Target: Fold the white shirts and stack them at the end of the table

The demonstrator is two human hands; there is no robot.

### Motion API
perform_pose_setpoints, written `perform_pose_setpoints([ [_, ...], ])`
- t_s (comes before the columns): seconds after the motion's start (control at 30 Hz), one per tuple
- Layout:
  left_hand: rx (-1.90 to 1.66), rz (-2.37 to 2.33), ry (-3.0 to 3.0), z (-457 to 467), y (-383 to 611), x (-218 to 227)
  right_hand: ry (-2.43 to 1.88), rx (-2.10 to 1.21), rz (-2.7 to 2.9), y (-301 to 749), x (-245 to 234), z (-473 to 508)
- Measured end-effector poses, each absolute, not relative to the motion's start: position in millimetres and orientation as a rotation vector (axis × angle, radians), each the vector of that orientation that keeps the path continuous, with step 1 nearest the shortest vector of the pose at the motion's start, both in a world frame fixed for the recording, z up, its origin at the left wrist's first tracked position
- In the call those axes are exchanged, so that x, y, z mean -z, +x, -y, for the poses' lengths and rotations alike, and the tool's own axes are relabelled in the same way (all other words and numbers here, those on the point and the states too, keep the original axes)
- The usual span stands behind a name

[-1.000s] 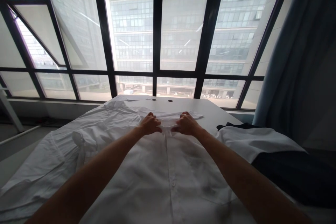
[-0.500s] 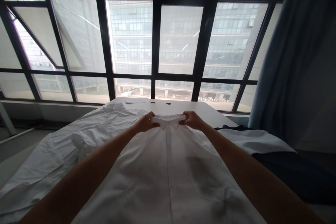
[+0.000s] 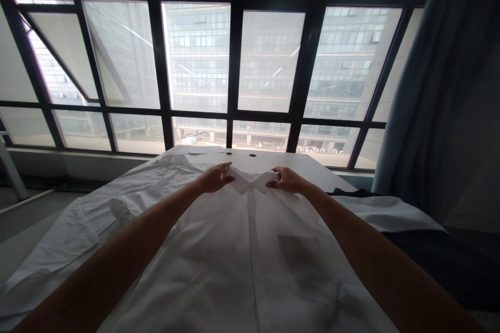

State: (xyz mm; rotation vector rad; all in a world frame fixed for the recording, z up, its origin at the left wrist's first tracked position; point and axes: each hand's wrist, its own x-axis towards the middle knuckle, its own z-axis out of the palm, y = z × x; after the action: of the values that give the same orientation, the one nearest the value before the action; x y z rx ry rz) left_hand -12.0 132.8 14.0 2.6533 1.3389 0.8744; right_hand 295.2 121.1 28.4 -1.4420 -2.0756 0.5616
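Note:
A white button-front shirt [image 3: 250, 255] lies spread on the table, front up, with its collar [image 3: 249, 181] at the far end. My left hand [image 3: 214, 178] is at the collar's left side, fingers pinching the white cloth. My right hand [image 3: 288, 181] grips the collar's right side in the same way. Between my hands, the collar's two points fold towards me over the placket. A crumpled shirt sleeve [image 3: 74, 234] spreads out to the left. My forearms hide part of the shirt's front.
The far end of a white table [image 3: 269, 162], with two small round holes, shows beyond the collar. A white garment [image 3: 385, 213] and dark cloth [image 3: 437, 255] lie to the right. A blue-grey curtain [image 3: 414, 88] hangs by a large dark-framed window [image 3: 234, 67].
The collar, held up as a taut band half a second ago, now sits lower with its points folded down. My hands have moved slightly apart and nearer the shirt.

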Motion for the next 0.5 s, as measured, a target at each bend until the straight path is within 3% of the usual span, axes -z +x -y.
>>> perform_pose_setpoints([
  [0.13,-0.887,-1.648,2.696,-118.9,-2.0,-15.5,-1.624,-0.44,2.2,300.9,-28.9,-117.8],
  [0.27,-0.86,-1.825,2.643,-115.4,-6.2,-14.5,-1.663,-0.518,2.376,320.4,-25.8,-115.0],
  [0.5,-0.513,-1.39,2.578,-132.3,-52.5,10.0,-1.614,-0.273,2.313,351.7,-11.2,-105.7],
])
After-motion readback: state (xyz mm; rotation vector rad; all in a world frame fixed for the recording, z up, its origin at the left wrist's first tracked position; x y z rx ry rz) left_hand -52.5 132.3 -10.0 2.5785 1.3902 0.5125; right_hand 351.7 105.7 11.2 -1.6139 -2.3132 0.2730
